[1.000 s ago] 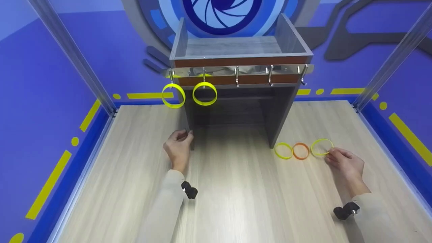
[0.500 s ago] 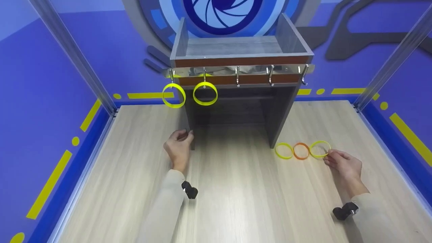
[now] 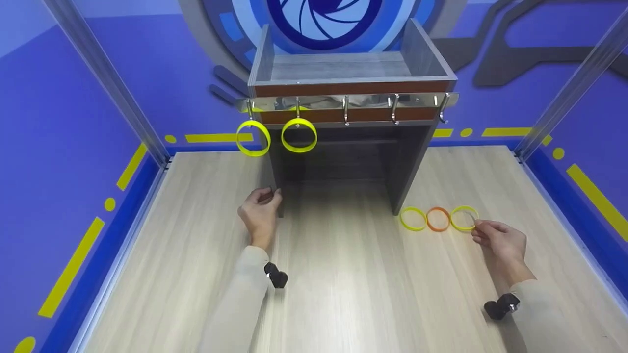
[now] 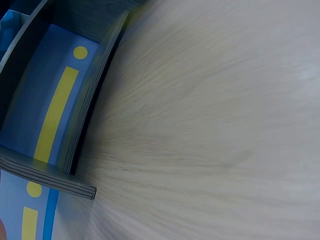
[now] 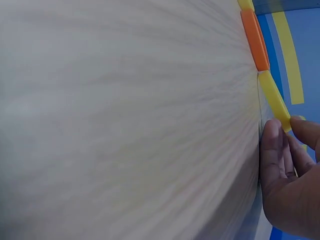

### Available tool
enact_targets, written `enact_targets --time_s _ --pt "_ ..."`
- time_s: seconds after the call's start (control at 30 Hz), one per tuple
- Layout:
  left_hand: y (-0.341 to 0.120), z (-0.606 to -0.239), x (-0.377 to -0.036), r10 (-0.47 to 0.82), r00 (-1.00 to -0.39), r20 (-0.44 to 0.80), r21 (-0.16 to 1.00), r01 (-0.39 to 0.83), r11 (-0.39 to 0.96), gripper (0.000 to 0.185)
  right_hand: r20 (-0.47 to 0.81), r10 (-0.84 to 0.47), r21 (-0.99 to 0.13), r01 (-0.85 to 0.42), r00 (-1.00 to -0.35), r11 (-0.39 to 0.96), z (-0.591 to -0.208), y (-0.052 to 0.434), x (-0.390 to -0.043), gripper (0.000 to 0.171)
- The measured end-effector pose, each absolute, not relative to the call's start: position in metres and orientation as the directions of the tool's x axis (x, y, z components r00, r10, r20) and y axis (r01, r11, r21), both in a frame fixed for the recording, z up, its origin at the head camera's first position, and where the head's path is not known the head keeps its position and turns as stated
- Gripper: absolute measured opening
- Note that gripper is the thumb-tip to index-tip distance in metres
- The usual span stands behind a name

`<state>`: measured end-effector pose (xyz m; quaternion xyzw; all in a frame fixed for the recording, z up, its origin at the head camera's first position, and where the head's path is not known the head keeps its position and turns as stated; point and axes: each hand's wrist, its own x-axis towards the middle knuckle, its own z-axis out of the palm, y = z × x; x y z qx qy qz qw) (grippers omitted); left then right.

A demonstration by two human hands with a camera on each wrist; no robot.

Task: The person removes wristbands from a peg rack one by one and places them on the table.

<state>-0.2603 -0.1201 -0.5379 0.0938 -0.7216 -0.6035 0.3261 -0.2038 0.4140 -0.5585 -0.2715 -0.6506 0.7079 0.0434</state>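
Observation:
In the head view my right hand (image 3: 503, 242) pinches the right rim of a yellow ring (image 3: 452, 219) between thumb and fingertips. The right wrist view has this yellow ring (image 5: 274, 97) slightly tilted, its far end against an orange ring (image 5: 255, 40). Left of it in the head view, the orange ring (image 3: 428, 223) and another yellow ring (image 3: 402, 223) lie in a row on the tabletop. My left hand (image 3: 259, 215) grips the lower front edge of the grey rack's left side panel (image 3: 275, 171); in the left wrist view that hand is almost wholly out of frame.
The grey rack (image 3: 343, 81) carries a metal strip of several hooks. One yellow ring (image 3: 238, 142) hangs at the leftmost hook and another yellow ring (image 3: 283, 142) at the second. Blue printed walls enclose the wooden tabletop (image 3: 343, 274).
My right hand has moved a little left and down with its yellow ring, bringing it beside the orange ring. The left hand has stayed at the rack's panel.

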Motion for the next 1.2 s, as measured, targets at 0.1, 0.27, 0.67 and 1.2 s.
enact_targets --time_s 0.1,0.27,0.67,1.2 --pt "-0.12 -0.538 -0.261 -0.527 -0.767 0.365 0.929 0.266 0.256 0.014 -0.328 0.413 -0.945 0.297 -0.85 -0.138 -0.558 0.414 -0.204 0.004" --pt "-0.12 -0.539 -0.261 -0.534 -0.759 0.373 0.927 0.277 0.253 0.014 -0.31 0.427 -0.95 0.286 -0.849 -0.123 -0.556 0.414 -0.203 0.004" --pt "-0.12 -0.538 -0.261 -0.527 -0.764 0.373 0.926 0.266 0.27 0.014 -0.254 0.429 -0.967 0.226 -0.867 -0.116 -0.549 0.41 -0.203 0.005" --pt "-0.121 -0.539 -0.262 -0.528 -0.753 0.393 0.918 0.286 0.276 0.014 -0.128 0.344 -0.984 0.077 -0.93 -0.158 -0.507 0.372 -0.205 0.024"
